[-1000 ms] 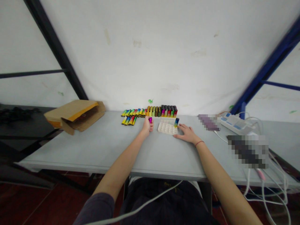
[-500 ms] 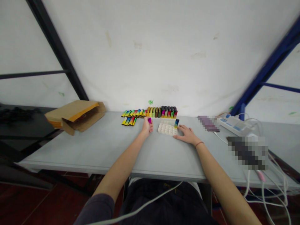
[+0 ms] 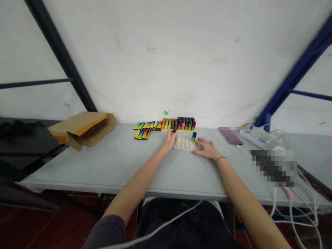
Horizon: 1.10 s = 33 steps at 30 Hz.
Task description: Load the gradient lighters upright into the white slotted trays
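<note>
A white plastic tray (image 3: 184, 144) with rows of small hollows lies on the table in front of me. One blue-and-yellow lighter (image 3: 193, 137) stands upright at its back right corner. My left hand (image 3: 169, 141) is closed on a magenta lighter (image 3: 173, 131), mostly hidden by the fingers, at the tray's back left corner. Along the tray's right edge rests my right hand (image 3: 206, 148), fingers spread, its fingertips close to the standing lighter. Behind the tray, black-topped lighters (image 3: 186, 123) and yellow-topped lighters (image 3: 169, 123) stand packed in rows.
Several multicoloured lighters (image 3: 142, 134) lie side by side to the left. An open cardboard box (image 3: 83, 126) sits farther left. On the right are a white power strip (image 3: 256, 137), cables and two pixelated items. A white wall backs the table (image 3: 116, 166).
My left hand has moved right with the magenta lighter, from beside the tray to its back left corner. My right hand stays at the tray's right edge.
</note>
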Tool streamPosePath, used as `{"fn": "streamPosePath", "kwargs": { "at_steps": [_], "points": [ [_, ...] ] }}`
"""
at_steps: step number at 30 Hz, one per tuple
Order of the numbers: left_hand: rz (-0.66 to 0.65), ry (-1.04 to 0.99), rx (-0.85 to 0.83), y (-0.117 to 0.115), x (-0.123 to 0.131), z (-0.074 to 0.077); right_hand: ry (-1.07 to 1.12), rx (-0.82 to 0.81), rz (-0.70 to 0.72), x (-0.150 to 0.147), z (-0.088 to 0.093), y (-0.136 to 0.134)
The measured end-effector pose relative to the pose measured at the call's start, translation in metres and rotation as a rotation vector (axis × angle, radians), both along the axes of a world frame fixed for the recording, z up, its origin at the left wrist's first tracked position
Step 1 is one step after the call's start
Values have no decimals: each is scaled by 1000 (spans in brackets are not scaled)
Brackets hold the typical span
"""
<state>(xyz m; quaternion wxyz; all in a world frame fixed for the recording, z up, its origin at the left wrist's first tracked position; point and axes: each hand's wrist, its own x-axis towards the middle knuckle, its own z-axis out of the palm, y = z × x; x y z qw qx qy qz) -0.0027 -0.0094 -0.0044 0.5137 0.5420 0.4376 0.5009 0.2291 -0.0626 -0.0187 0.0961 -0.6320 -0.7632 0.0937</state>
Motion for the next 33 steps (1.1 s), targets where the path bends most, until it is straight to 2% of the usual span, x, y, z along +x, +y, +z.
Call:
{"fn": "streamPosePath", "kwargs": {
  "at_steps": [4, 6, 10, 14, 20, 26, 30, 33],
  "points": [
    [-44, 240, 452, -11, 13, -4, -15, -2, 3, -3, 1, -2],
    [-81, 302, 565, -12, 19, -6, -9, -1, 2, -3, 1, -3],
    [-157, 355, 569, -9, 32, -13, -6, -1, 5, -4, 1, -3],
    [-149, 464, 576, -7, 39, -16, -10, -8, 4, -4, 2, -3],
    [-74, 690, 594, -19, 42, -7, -24, -1, 7, -4, 1, -2],
    [-29, 857, 763, -27, 38, -1, -29, -4, 5, -5, 2, -4],
    [18, 923, 812, -26, 36, -2, -27, 1, 7, -6, 3, -5],
    [7, 912, 795, -23, 30, 3, -32, 5, 11, -5, 3, -4]
  ]
}}
